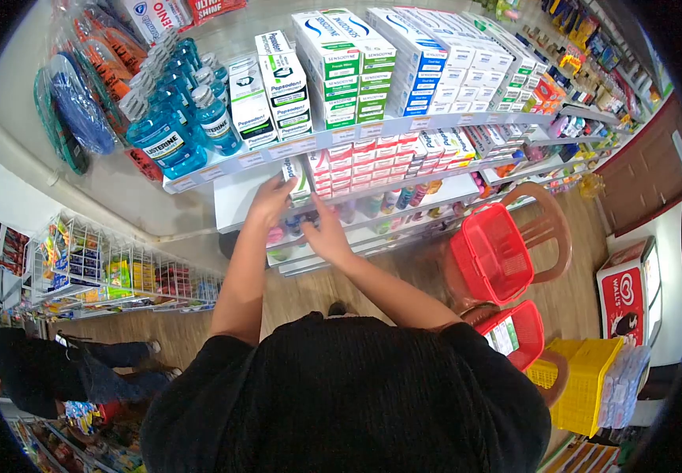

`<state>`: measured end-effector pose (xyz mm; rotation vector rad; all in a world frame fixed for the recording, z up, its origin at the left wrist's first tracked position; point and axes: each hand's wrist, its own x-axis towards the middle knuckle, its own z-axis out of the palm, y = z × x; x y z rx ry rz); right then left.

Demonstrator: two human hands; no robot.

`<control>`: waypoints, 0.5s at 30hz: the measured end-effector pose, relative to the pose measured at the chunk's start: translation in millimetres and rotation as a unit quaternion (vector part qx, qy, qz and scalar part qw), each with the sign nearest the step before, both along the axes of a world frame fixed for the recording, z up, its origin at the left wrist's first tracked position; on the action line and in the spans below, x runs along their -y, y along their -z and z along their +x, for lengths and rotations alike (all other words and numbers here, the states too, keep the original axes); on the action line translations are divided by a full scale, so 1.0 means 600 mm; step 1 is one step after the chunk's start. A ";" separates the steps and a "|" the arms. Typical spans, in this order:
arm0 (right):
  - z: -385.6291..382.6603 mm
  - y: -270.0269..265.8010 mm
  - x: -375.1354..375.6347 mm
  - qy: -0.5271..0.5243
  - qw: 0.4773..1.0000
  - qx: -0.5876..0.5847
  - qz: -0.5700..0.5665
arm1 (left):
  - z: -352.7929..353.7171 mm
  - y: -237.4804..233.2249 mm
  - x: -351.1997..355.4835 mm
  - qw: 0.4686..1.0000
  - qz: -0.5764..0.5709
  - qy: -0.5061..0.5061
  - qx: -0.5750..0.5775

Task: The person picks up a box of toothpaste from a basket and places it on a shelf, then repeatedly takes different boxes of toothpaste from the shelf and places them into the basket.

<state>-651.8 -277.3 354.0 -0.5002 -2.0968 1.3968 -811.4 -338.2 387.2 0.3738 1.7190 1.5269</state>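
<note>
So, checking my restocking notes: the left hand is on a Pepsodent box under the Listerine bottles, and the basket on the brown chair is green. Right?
Not quite. The head view shows the basket on the brown chair is red, not green. The rest holds: the left hand is on a Pepsodent box under the Listerine bottles.

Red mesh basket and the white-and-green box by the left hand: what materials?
Red mesh basket: probably moulded plastic, slightly glossy; uniform colour, lattice walls. White-and-green box at the left hand: likely printed cardboard, smooth; flat faces, sharp edges, printed lettering.
</note>
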 end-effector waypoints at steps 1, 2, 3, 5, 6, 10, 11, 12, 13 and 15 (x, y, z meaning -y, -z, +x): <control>-0.001 0.003 -0.002 -0.012 1.000 0.000 -0.016 | -0.002 0.006 0.001 1.000 -0.002 0.003 0.000; -0.001 0.005 -0.002 -0.022 0.999 0.000 -0.033 | -0.003 0.011 0.002 1.000 0.019 0.000 -0.003; -0.001 0.008 -0.002 -0.017 0.999 -0.001 -0.034 | -0.005 0.016 0.003 0.999 0.040 0.000 -0.007; 0.000 0.014 -0.003 -0.008 1.000 0.013 0.010 | 0.005 0.015 0.009 0.999 0.036 -0.021 -0.018; 0.001 0.021 -0.002 0.015 1.000 0.012 0.007 | 0.016 0.015 0.010 0.998 0.035 -0.043 -0.028; 0.062 0.031 -0.008 -0.030 0.998 -0.060 0.022 | 0.097 0.043 0.032 0.967 0.079 -0.172 -0.169; 0.095 0.043 -0.015 0.012 0.998 -0.057 0.016 | 0.129 0.048 0.037 0.966 0.095 -0.185 -0.152; 0.130 0.059 -0.021 -0.026 0.999 -0.010 -0.023 | 0.160 0.056 0.042 0.965 0.109 -0.199 -0.133; 0.167 0.075 -0.026 -0.067 0.995 0.033 -0.066 | 0.190 0.082 0.042 0.954 0.138 -0.205 -0.169; 0.249 0.133 -0.037 -0.013 0.994 0.091 -0.066 | 0.227 0.162 0.047 0.937 0.132 -0.202 -0.252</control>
